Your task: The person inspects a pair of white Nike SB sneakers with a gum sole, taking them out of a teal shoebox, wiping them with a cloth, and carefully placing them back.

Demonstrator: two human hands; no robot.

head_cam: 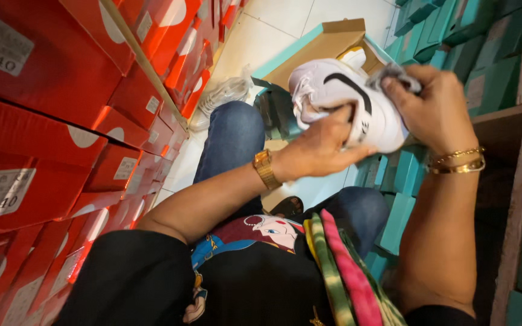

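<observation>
I hold a white sneaker [342,99] with a black curved stripe in front of me, above my lap. My left hand [321,145] grips it from below along the sole side. My right hand [433,99] is closed around a small grey cloth [394,72] pressed against the shoe's heel end. A gold watch sits on my left wrist and gold bangles on my right. Behind the shoe an open shoebox [318,45], teal outside and brown inside, lies tilted on the floor.
Stacked red shoeboxes [61,121] fill shelves on my left. Teal shoeboxes [472,54] and a wooden shelf frame [515,181] stand on the right. A clear plastic bag [222,93] lies on the white tiled floor [273,24]. A striped cloth [345,271] drapes my lap.
</observation>
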